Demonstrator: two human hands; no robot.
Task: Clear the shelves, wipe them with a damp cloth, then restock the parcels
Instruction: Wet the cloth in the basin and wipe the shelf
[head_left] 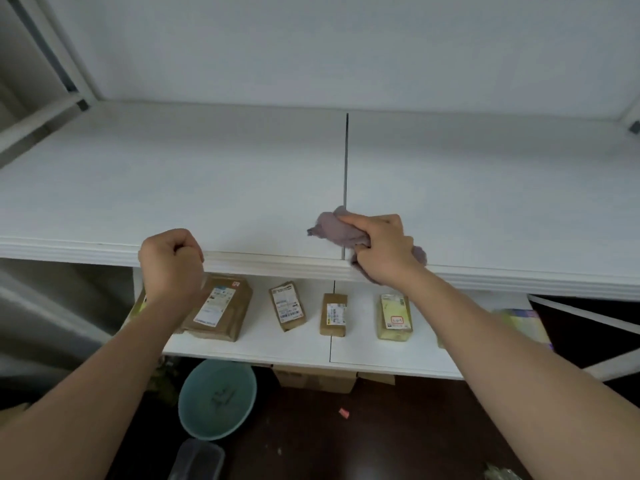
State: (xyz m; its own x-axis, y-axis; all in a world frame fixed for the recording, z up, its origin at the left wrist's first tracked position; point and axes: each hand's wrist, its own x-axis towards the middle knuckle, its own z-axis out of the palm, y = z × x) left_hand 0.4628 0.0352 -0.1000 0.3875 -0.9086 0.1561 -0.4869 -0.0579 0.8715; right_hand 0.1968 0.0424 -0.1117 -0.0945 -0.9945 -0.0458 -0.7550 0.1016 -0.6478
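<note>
With right hand (381,249) gripping bunched cloth (337,228) at front edge of cleared upper shelf (207,188), left hand (171,259) fisted and empty, wipe in overlapping passes toward back, parcels (289,305) waiting on lower shelf (360,351).

the upper shelf (207,174) is plain white, split by a thin dark seam (345,161). the cloth (334,229) is dusty mauve. on the white lower shelf (298,348), 3 parcels (288,305) are brown with white printed labels, and 1 parcel (394,317) is pale yellow with a red-outlined sticker. below, the basin (217,398) is teal and the floor (398,431) dark brown with a small pink scrap (344,412).
</note>
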